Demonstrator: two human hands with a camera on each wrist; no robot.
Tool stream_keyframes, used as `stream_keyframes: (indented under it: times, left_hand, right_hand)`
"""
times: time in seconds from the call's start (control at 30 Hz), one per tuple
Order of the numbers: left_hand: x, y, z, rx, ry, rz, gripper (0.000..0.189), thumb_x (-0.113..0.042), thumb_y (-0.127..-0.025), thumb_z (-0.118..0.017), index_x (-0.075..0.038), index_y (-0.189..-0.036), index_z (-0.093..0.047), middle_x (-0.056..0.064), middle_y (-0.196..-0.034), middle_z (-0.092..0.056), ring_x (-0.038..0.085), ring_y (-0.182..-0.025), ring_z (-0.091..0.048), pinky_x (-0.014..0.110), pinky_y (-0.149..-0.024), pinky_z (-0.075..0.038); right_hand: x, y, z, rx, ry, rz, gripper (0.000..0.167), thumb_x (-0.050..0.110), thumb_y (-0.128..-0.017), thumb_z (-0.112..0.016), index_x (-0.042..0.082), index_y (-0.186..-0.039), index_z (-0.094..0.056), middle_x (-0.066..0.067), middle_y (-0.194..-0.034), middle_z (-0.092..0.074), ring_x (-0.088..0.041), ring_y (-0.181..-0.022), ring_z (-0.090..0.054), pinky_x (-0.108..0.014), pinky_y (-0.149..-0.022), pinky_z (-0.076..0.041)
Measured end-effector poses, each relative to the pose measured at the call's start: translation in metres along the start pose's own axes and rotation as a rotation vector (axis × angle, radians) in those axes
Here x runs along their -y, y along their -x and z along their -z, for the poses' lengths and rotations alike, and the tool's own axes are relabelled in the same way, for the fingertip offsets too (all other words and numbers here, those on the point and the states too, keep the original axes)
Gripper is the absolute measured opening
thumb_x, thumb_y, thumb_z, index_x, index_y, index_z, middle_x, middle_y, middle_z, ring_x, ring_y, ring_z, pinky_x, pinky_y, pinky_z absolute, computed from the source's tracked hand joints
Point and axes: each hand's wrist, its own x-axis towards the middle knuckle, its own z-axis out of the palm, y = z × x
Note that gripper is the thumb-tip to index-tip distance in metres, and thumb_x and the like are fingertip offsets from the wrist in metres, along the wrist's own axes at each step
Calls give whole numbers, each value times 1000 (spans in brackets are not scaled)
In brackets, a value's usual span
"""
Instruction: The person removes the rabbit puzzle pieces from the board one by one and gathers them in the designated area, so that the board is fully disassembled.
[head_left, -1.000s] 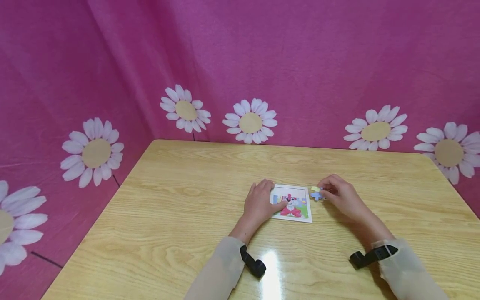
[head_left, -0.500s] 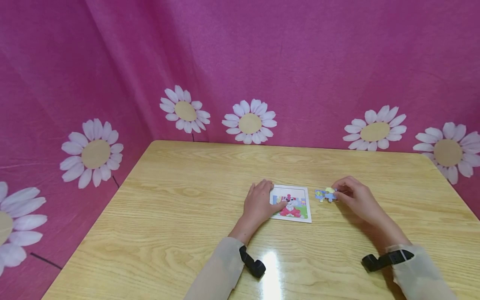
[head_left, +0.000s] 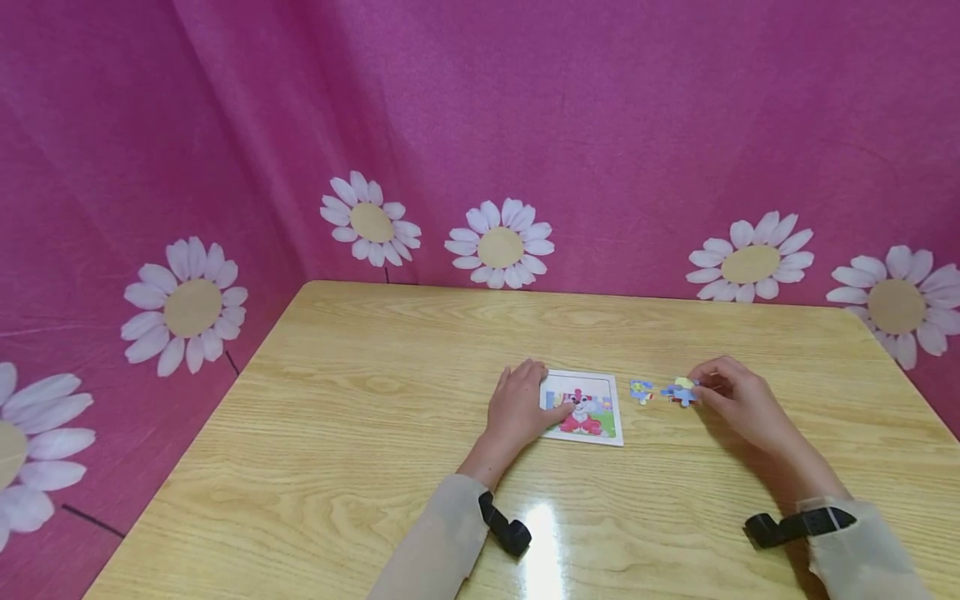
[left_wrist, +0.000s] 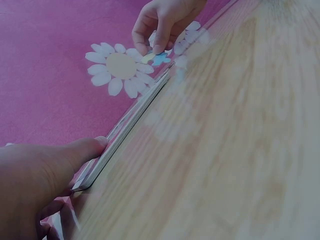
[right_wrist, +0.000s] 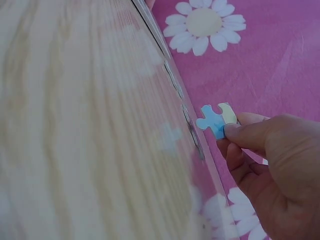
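A square, white-bordered puzzle board (head_left: 618, 425) lies on the table, its lower part filled with a picture of a red and white animal; the upper part is plain white. My left hand (head_left: 521, 404) holds the board by its left side, thumb over the picture and fingers along the edge. To the right, my right hand (head_left: 742, 400) pinches a blue and yellow puzzle piece (right_wrist: 215, 122) between thumb and fingers, tilted up just above the tabletop. Between the board and this hand lies another puzzle piece (head_left: 641, 392), with a further one partly hidden beneath the held piece.
The wooden table (head_left: 360, 400) reaches back to a pink curtain (head_left: 600, 125) printed with white daisies. Black straps with small cameras sit on both wrists. Light glares off the tabletop near the front.
My right hand has moved right, away from the board, carrying the pinched piece. This uncovers the loose puzzle pieces on the table. The left hand and board have stayed put.
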Motion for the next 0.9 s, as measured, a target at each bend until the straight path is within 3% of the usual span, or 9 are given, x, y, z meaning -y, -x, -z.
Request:
stream_keyframes:
  times: [0.37,0.63,0.9]
  left_hand:
    - [1,-1,-1,-5,7,1,69,-56,-84,-69,-12,-135,-53,1,-144,-53,16,-140,-44,38,-127,-22]
    - [0,0,0,-13,4,-1,70,-56,-84,-70,-11,-135,-53,2,-143,-54,17,-138,-46,39,-126,-23]
    - [-1,0,0,-7,2,-2,69,-55,-84,-69,-11,-135,-53,1,-143,-54,16,-138,-46,39,-126,-23]
  right_hand:
    - [-10,10,15,-11,8,-31,21,-13,-80,-69,0,-96,-65,-6,-89,-60,21,-83,-49,4,-73,-43]
    - [-18,15,23,-18,6,-54,20,-12,-81,-69,0,-96,-65,8,-89,-57,20,-80,-50,3,-70,-43]
    - [-20,18,31,22,31,-120,13,-6,-88,-66,1,-98,-63,0,-92,-57,19,-80,-48,4,-69,-41]
